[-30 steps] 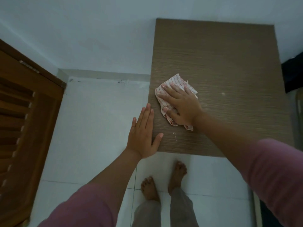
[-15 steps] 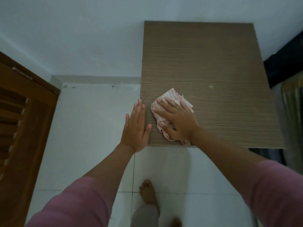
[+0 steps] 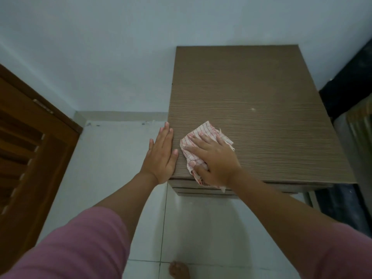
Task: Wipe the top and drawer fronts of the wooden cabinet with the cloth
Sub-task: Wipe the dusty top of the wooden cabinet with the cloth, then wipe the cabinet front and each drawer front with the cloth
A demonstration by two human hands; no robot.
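The wooden cabinet (image 3: 251, 101) stands against the pale wall, its brown grained top seen from above. My right hand (image 3: 213, 160) presses a white cloth with thin red stripes (image 3: 207, 130) flat on the top near the front left corner, and part of the cloth hangs over the front edge. My left hand (image 3: 162, 156) lies flat along the cabinet's left edge, fingers together, thumb resting on the top, holding nothing. Just below the front edge, thin strips of the drawer fronts (image 3: 201, 191) show. A small pale speck (image 3: 252, 109) sits on the top to the right.
A brown louvred wooden door (image 3: 30, 150) stands at the left. White floor tiles (image 3: 112, 168) lie beside and before the cabinet, with my bare toes (image 3: 179, 270) at the bottom. Dark furniture (image 3: 350, 81) and a greyish object fill the right side.
The cloth and my right hand have slid toward the cabinet's front edge, the cloth now overhanging it. My left hand has shifted up along the left edge. The view has pulled back, showing the drawer fronts.
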